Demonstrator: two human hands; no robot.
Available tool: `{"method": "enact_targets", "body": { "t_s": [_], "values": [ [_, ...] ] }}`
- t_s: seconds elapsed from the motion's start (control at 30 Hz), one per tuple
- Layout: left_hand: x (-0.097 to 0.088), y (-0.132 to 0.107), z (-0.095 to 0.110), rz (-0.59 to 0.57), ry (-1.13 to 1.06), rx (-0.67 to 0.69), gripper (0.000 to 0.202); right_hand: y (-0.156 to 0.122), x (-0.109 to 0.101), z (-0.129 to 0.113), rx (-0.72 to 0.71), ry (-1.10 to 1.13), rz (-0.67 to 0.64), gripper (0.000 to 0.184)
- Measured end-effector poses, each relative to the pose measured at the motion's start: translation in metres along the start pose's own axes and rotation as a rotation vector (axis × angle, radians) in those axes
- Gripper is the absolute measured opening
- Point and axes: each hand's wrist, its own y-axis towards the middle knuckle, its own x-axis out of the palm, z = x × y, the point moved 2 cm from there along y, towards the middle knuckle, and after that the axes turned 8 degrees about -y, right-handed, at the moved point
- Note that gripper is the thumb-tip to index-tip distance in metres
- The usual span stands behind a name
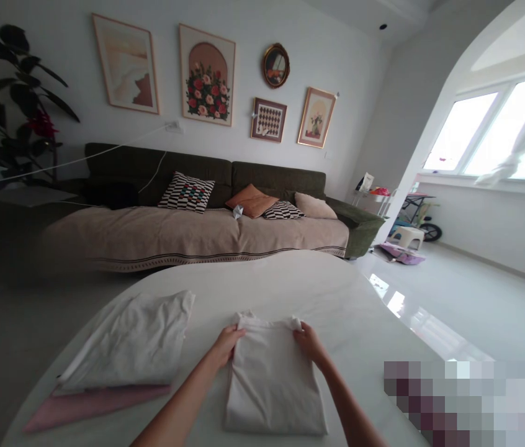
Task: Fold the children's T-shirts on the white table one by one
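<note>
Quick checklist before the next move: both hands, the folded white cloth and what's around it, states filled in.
1. Left hand gripping near the far left corner: ok.
2. Right hand gripping near the far right corner: ok.
3. Folded white cloth apart from the wrinkled white fabric on the left: ok.
4. Far edge smooth: not ok, bunched near the left hand.
5. Near edge resting on the table: ok, looks flat.
6. Underside free of creases: cannot tell, hidden.

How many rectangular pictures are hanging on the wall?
4: the beach picture at far left, the rose picture beside it, the checked picture below the oval frame, and the vase picture at right. None seems hidden.
</note>
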Motion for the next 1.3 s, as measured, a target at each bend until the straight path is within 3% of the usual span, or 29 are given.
{"method": "enact_targets", "body": {
  "t_s": [0.13,0.27,0.37,0.43,0.5,0.6,0.8,1.03,1.1,1.2,1.3],
  "values": [
    [-0.007,0.012,0.012,0.004,0.059,0.072,0.030,0.012,-0.007,0.009,-0.024,-0.069,0.059,0.035],
    [-0.003,0.029,0.022,0.174,0.189,0.196,0.032,0.018,-0.003,0.006,0.008,-0.203,0.161,0.046],
    [0.005,0.022,0.019,0.292,0.299,0.391,0.047,0.005,0.013,-0.003,-0.028,-0.304,0.244,0.054],
    [0.015,0.008,0.009,0.200,0.542,0.589,0.054,-0.007,0.030,-0.006,-0.118,-0.425,0.208,0.055],
    [0.025,-0.005,-0.006,-0.006,0.905,0.699,0.060,-0.017,0.045,-0.005,-0.180,-0.597,0.115,0.054],
    [0.033,-0.014,-0.025,-0.187,1.265,0.604,0.068,-0.022,0.057,0.001,-0.142,-0.794,0.015,0.057],
    [0.038,-0.023,-0.023,-0.129,1.349,0.488,0.072,-0.028,0.052,-0.008,-0.076,-0.885,-0.070,0.057],
    [0.014,-0.103,-0.053,-0.160,1.290,0.470,0.076,-0.111,0.065,-0.006,-0.209,-0.812,-0.109,0.063],
    [0.007,-0.114,-0.057,-0.110,1.284,0.492,0.075,-0.125,0.065,-0.003,-0.200,-0.802,-0.102,0.064],
    [0.002,-0.109,-0.051,0.044,1.302,0.486,0.069,-0.122,0.057,-0.008,-0.149,-0.810,-0.095,0.065],
    [0.001,-0.093,-0.043,0.055,1.335,0.429,0.066,-0.112,0.046,-0.024,-0.121,-0.824,-0.141,0.063]
  ]
}}
